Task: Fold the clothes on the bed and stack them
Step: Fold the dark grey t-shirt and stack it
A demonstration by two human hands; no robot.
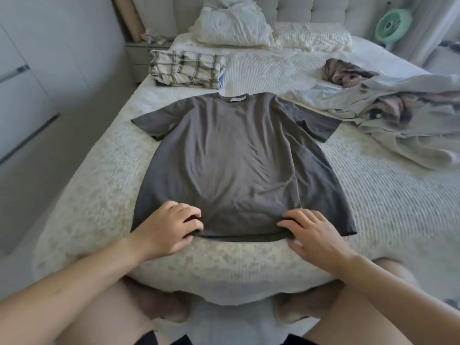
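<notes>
A dark grey T-shirt (236,155) lies spread flat on the bed (99,195), collar away from me, both sleeves out. My left hand (169,227) pinches the bottom hem at its left part, fingers curled on the cloth. My right hand (311,232) pinches the hem at its right part, thumb under the edge. A folded plaid garment (186,68) sits on a small stack at the far left of the bed. A loose heap of unfolded pale and pinkish clothes (398,113) lies at the right.
Pillows (234,23) and a rumpled white cover lie at the headboard. A mint-green fan (393,24) stands at the far right. White wardrobe doors (29,83) run along the left. My knees show below the bed's near edge.
</notes>
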